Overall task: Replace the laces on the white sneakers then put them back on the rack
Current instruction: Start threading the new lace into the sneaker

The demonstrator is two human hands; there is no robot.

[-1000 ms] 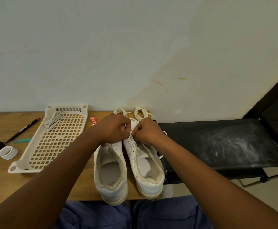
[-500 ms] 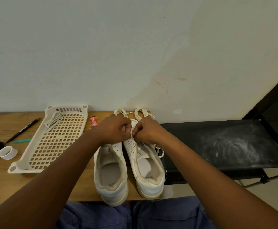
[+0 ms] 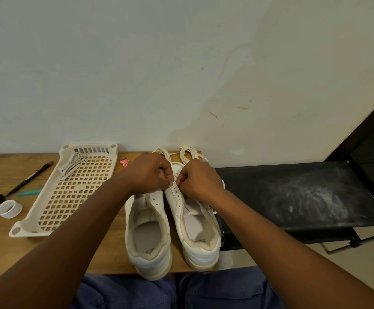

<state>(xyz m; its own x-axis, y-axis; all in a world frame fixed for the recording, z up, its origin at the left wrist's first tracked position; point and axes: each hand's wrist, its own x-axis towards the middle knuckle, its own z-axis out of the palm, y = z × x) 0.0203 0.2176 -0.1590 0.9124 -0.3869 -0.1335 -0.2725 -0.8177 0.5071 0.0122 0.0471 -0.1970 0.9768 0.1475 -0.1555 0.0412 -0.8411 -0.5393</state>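
From my remote seat I see the wooden table [image 3: 1,248] running along the wall, with the black rack shelf [image 3: 304,197] butted against its right end, dusty white on top. The cream perforated tray [image 3: 48,219] lies on the table's left part, a bundle of pale laces [image 3: 71,165] in its far corner. The two white sneakers [image 3: 150,230] stand side by side at the table's right end, heels toward me, exactly where they stood a second ago. Both hands sit curled over the right sneaker's eyelets: the left hand [image 3: 150,172] and right hand [image 3: 198,178] each seem to pinch a lace end, knuckles nearly touching, barely shifted since the earlier frames. Two coiled new laces [image 3: 187,151] lie behind the toes. Smaller items sit left: a pen [image 3: 29,178], a white tape roll [image 3: 9,208].
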